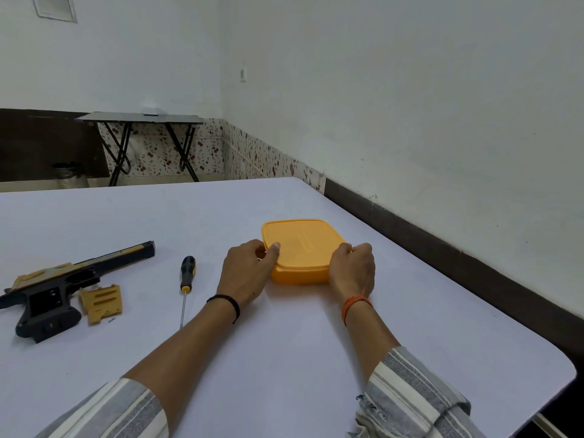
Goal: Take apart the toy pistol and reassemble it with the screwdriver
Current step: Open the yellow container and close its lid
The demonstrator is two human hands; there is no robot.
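A: Striped grey-and-white sleeves are showing nearest, rolled up on both forearms, and both arms are reaching forward over the white bench (284, 358).

B: What is each grip doing?

A: The left hand (245, 275), with a black band at its wrist, is grasping the left edge of the yellow box (297, 273), thumb pressing on top of the yellow lid (303, 245). The right hand (352, 270), wearing an orange thread at the wrist, is clasping the box's right edge, fingers curling over the lid's rim. Both are closing on the box, which is sitting flat on the bench.

B: And the toy pistol?

A: The toy pistol (53, 289) is lying on its side at the left of the bench, well apart from both hands, barrel pointing up and to the right. Its black frame is lying open, tan parts showing along the top. A tan side panel (101, 303) is lying just beside its handle, with a tiny dark screw (110, 319) at the panel's near edge.

B: The screwdriver?

A: The screwdriver (186, 279) is resting between the pistol and the left hand, black-and-yellow handle pointing away, thin shaft pointing toward the person.

B: Farther back?

A: A dark folding table (139, 118) is standing against the far wall.
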